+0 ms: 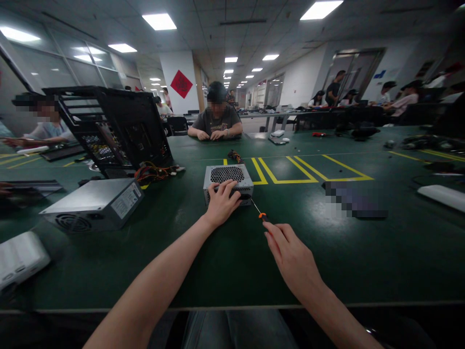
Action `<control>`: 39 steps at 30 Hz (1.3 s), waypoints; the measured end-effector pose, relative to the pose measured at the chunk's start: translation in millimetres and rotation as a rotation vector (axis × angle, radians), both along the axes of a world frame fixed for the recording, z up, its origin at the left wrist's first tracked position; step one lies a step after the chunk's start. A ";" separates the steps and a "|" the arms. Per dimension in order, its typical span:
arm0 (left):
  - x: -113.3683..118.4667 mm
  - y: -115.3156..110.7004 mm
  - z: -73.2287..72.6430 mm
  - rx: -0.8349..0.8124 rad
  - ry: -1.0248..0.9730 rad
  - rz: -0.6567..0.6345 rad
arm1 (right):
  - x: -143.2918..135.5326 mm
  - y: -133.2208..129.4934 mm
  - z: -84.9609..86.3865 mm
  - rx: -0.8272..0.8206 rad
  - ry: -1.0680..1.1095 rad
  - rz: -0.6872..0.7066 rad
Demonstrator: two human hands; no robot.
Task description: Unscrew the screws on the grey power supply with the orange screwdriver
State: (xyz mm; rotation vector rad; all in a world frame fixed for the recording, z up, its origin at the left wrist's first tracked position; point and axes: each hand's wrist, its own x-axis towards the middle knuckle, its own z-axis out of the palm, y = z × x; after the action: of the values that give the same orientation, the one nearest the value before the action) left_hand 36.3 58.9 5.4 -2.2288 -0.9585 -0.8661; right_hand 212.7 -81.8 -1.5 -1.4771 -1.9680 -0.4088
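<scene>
A silver power supply box (228, 173) with a honeycomb grille on top stands on the green table. My left hand (222, 203) rests on its top and near side, with the fingers spread. In my right hand (286, 247) is a screwdriver (262, 215) with an orange and black handle. Its thin shaft points up and left, and the tip is at the near right corner of the box. Whether the tip sits on a screw is too small to tell. Behind the box lies a bundle of cables (235, 156).
On the left are a second power supply (90, 203), an open black computer case (119, 131) and a white device (22, 257). A blurred dark object (356, 199) lies at right. A person (218, 116) sits across the green table (225, 286).
</scene>
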 end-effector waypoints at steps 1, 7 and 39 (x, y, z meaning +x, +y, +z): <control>-0.1 0.0 0.1 0.001 0.002 0.002 | 0.1 0.3 0.2 -0.008 -0.001 0.002; 0.0 -0.5 1.0 0.003 0.016 0.004 | -2.6 -0.3 3.1 -0.043 0.046 0.068; -0.1 -1.2 1.4 -0.011 0.008 0.006 | -1.5 0.0 1.0 -0.060 -0.019 0.002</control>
State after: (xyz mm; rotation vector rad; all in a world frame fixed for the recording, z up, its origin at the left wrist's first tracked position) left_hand 36.1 57.7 6.8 -2.2360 -0.9681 -0.8513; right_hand 211.1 -81.8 -0.5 -1.5132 -2.0129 -0.3675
